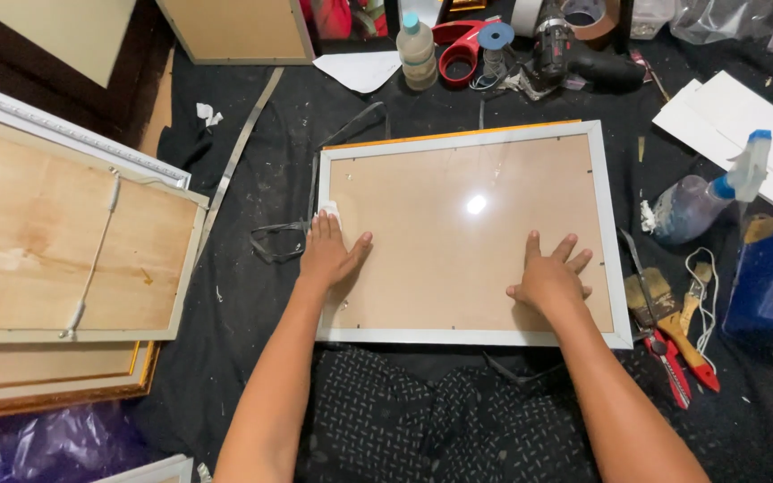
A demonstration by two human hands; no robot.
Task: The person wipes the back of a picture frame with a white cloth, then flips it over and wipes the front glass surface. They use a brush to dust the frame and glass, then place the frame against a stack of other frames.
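Picture frame (469, 231) lies flat, long side running left to right. We press our left hand (328, 253) and right hand (551, 278) on it, both grips open, fingers spread.

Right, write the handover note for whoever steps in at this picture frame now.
Left hand: flat on the glass near the frame's left edge, fingertips on a small white cloth.
Right hand: flat, fingers spread, on the glass lower right, holding nothing.
Picture frame: silver-edged, lying flat on the black work surface, glass in place over a brown backing.
Spray bottle lies to the right; brushes and a red cutter sit by the lower right corner.
Done: frame laid out with its glass in.
Left: cannot tell how much of the glass is wiped.
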